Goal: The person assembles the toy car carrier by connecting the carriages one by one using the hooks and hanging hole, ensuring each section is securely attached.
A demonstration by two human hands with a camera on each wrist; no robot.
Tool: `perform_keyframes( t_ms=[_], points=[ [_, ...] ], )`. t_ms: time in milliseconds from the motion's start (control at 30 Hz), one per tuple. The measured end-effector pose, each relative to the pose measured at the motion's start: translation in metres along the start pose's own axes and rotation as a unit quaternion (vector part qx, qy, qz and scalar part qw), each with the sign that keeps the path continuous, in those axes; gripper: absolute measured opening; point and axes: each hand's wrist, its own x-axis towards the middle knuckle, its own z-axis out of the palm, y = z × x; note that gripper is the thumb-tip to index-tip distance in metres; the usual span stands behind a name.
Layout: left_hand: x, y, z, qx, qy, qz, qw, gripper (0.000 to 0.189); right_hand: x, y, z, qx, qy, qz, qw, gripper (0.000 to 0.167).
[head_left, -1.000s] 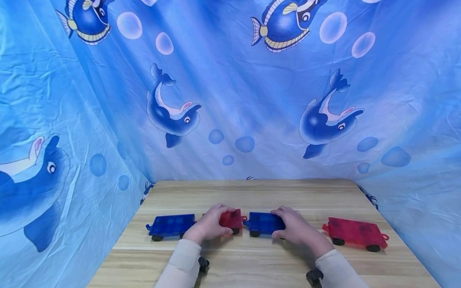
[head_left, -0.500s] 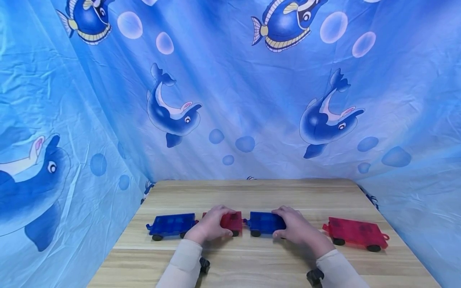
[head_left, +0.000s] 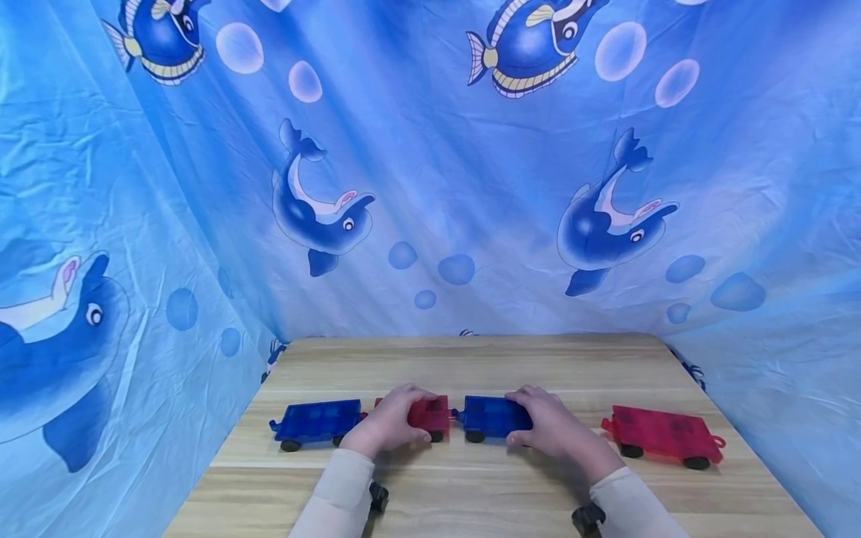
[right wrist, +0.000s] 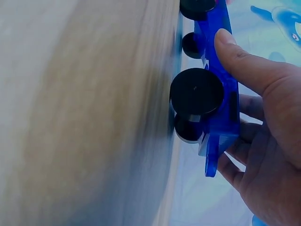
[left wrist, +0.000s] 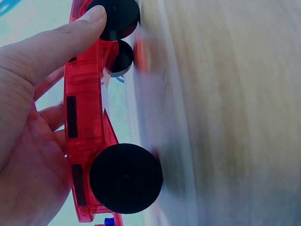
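With its thumb on the near side, my left hand (head_left: pixel 386 426) grips a translucent red toy train car (head_left: pixel 433 412) that has black wheels (left wrist: pixel 126 179). My right hand (head_left: pixel 553 424) holds a similar blue toy train car (head_left: pixel 486 415) by its right part, thumb near a wheel in the right wrist view. Between the two held cars, the red car's ring meets the blue car's hook (head_left: pixel 457 415); whether they are fully linked is too small to tell. Left of the red car stands another blue toy train car (head_left: pixel 319 420), its right end close against the red one and partly hidden by my hand.
A second red toy train car (head_left: pixel 662 433) stands apart at the right of the wooden table (head_left: pixel 471 478). Blue curtains (head_left: pixel 430 187) with dolphins and fish rise behind the table and at both sides. Black wrist cameras (head_left: pixel 379 497) hang below the forearms.
The right end of the held red car has come down, its ring dropping to the level of the blue car's hook. My right hand and the blue car stay nearly still.
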Motion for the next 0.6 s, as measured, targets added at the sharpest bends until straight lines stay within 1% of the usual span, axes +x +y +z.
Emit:
perform_keyframes(
  t_ms=[133,233,367,467,600],
  points=[
    [0.0,-0.001,-0.001,0.012,0.002,0.006,0.9999,0.07,-0.002,0.002,0.001,-0.001,0.003,-0.016,0.9999,0.082],
    [-0.002,-0.001,-0.003,0.014,0.001,0.005,0.9999,0.071,-0.005,0.005,0.0,0.014,0.004,-0.029,0.9995,0.079],
    [-0.006,-0.003,-0.005,0.01,0.001,-0.001,0.9999,0.07,-0.014,0.01,-0.008,0.043,0.006,-0.035,0.9984,0.077],
    [-0.009,-0.005,-0.005,0.005,0.002,-0.007,1.0,0.07,-0.024,0.015,-0.019,0.053,0.021,-0.036,0.9977,0.076],
    [-0.011,-0.007,-0.006,-0.008,0.004,-0.009,0.9999,0.07,-0.04,0.03,-0.031,0.047,0.059,-0.042,0.9963,0.071]
  ],
)
